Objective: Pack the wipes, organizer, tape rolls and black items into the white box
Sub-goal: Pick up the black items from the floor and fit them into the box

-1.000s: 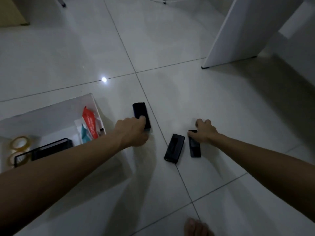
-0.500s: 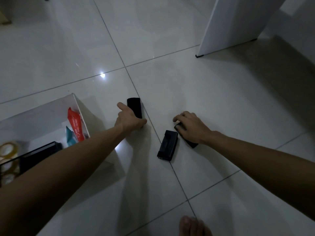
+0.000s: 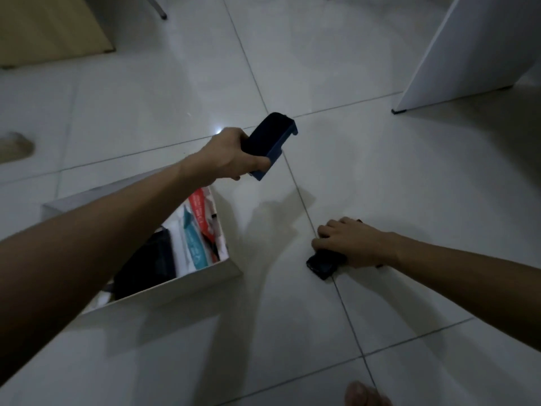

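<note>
My left hand (image 3: 231,155) holds a black item (image 3: 270,136), a hollow dark case, lifted off the floor just beyond the far right corner of the white box (image 3: 187,285). Inside the box lie a red and teal pack of wipes (image 3: 199,230) and the black organizer (image 3: 146,263); my left forearm hides the rest of its inside. My right hand (image 3: 348,243) lies flat on the floor tiles, fingers closed over a second black item (image 3: 323,263). Only a sliver of a third black piece shows behind that hand.
A white furniture panel (image 3: 468,51) stands at the back right. A wooden cabinet (image 3: 49,27) is at the back left, with a metal leg (image 3: 159,10) beside it. My bare toes (image 3: 366,395) show at the bottom edge.
My left hand has picked its black item up off the floor. My right hand has closed over the black items on the tiles. The view has shifted, bringing the box nearer the centre.
</note>
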`<control>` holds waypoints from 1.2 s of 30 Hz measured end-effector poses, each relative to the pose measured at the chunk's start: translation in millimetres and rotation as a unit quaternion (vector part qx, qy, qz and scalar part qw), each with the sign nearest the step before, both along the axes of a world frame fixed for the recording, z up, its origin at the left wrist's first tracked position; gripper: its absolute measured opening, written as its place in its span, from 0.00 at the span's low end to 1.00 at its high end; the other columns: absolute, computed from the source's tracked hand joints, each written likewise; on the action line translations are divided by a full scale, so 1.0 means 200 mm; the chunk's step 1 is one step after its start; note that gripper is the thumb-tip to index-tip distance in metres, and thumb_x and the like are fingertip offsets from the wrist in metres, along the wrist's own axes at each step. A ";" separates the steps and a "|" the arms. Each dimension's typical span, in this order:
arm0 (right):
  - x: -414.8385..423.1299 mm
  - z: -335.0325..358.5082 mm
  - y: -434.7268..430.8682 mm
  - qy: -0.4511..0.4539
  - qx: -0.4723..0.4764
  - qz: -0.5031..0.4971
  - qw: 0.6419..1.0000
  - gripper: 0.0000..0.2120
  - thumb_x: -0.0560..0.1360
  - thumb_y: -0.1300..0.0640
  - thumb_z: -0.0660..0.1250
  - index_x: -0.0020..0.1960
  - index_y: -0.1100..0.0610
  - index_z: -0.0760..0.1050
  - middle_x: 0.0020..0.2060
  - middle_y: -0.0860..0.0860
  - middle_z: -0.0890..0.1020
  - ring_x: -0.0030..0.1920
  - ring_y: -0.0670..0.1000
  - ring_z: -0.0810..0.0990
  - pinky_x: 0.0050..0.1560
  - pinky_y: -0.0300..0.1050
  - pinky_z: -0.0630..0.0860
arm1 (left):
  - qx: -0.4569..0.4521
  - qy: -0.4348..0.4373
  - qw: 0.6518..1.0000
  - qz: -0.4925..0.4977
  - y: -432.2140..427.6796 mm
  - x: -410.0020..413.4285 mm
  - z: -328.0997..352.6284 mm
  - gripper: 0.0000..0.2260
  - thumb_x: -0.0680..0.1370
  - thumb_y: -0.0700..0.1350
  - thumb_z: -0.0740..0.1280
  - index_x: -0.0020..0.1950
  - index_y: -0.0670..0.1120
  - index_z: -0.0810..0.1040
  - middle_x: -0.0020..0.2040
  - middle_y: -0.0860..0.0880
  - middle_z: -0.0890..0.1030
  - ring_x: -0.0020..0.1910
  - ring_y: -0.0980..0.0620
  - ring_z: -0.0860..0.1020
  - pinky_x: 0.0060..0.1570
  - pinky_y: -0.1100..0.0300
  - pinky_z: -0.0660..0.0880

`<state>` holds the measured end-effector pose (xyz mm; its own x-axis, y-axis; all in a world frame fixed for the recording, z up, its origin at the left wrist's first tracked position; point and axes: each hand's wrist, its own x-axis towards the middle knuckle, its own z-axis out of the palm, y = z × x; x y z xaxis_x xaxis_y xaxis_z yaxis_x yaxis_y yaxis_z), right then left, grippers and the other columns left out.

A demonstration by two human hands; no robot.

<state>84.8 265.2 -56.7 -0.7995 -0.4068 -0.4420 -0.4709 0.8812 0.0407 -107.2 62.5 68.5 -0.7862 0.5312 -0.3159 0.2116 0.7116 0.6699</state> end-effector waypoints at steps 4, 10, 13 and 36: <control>-0.10 -0.03 -0.01 0.002 -0.031 -0.097 0.995 0.14 0.79 0.54 0.62 0.63 0.56 0.69 0.59 0.54 0.76 0.57 0.55 0.72 0.50 0.45 0.67 | -0.013 0.020 0.999 0.034 -0.28 -0.10 0.16 0.22 0.69 0.47 0.75 0.58 0.42 0.74 0.50 0.46 0.79 0.46 0.49 0.81 0.45 0.51 0.82; -0.20 0.00 0.01 0.033 -0.170 -0.175 0.969 0.13 0.74 0.54 0.71 0.52 0.61 0.75 0.52 0.55 0.69 0.50 0.57 0.74 0.47 0.42 0.67 | -0.061 -0.008 0.997 0.055 -0.83 -0.19 0.28 0.19 0.70 0.44 0.75 0.58 0.42 0.75 0.52 0.45 0.80 0.48 0.48 0.82 0.45 0.52 0.82; -0.29 0.12 -0.07 0.050 -0.232 -0.279 0.930 0.20 0.71 0.49 0.75 0.54 0.59 0.74 0.54 0.53 0.70 0.47 0.54 0.76 0.47 0.42 0.71 | -0.087 -0.049 0.992 0.081 -1.06 -0.16 0.27 0.21 0.69 0.47 0.76 0.57 0.41 0.75 0.52 0.42 0.80 0.48 0.45 0.82 0.46 0.48 0.82; -0.73 0.56 -1.37 -0.184 -0.477 -0.468 0.721 0.18 0.70 0.49 0.72 0.53 0.61 0.77 0.48 0.58 0.82 0.46 0.55 0.81 0.44 0.48 0.80 | -0.190 0.028 0.979 0.065 -1.37 -0.09 0.05 0.25 0.66 0.52 0.77 0.56 0.48 0.69 0.49 0.48 0.77 0.42 0.49 0.79 0.35 0.55 0.80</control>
<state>-60.5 -8.0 56.1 -0.8215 -0.0255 -0.5696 0.5231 0.3638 -0.7707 -124.5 -211.7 78.8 -0.8610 0.2767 -0.4267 0.1304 0.9311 0.3407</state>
